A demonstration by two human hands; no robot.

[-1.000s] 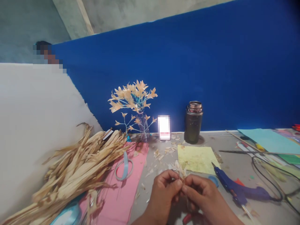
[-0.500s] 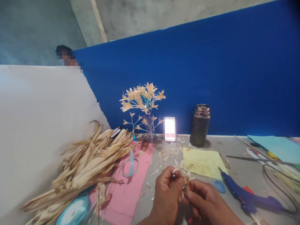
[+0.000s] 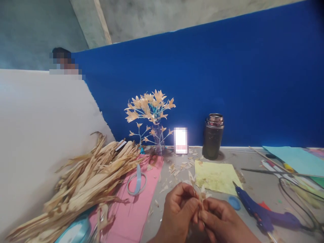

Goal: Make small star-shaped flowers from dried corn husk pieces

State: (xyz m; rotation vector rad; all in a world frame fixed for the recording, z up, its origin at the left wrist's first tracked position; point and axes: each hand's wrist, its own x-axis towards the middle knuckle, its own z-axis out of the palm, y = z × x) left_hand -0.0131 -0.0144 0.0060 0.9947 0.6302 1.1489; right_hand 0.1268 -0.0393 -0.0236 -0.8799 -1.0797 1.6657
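Note:
My left hand point(image 3: 180, 210) and my right hand point(image 3: 224, 217) meet at the front of the table, fingertips pinched together. Between them they grip a small pale corn-husk flower point(image 3: 203, 193), its pointed petals sticking up above the fingers. The flower's base and stem are mostly covered by my fingers. Just beyond lies a stained yellow paper point(image 3: 217, 175). Husk scraps point(image 3: 181, 167) are scattered on the tabletop. To the right of my right hand is a blue glue gun point(image 3: 253, 206), with a round blue lid point(image 3: 234, 203) near it.
Dried corn husks point(image 3: 83, 182) are heaped at left, beside a teal ribbon roll point(image 3: 76, 229) and pink paper point(image 3: 134, 216) bearing a tape roll point(image 3: 129, 193). Finished flowers point(image 3: 152, 104) stand at the back, near a dark flask point(image 3: 213, 138). Behind the white partition a person point(image 3: 64, 62) is partly visible.
The view has shifted slightly, so most things sit further left. My fingers have moved a little around the flower, and its petals are turned differently. Both hands keep their grip.

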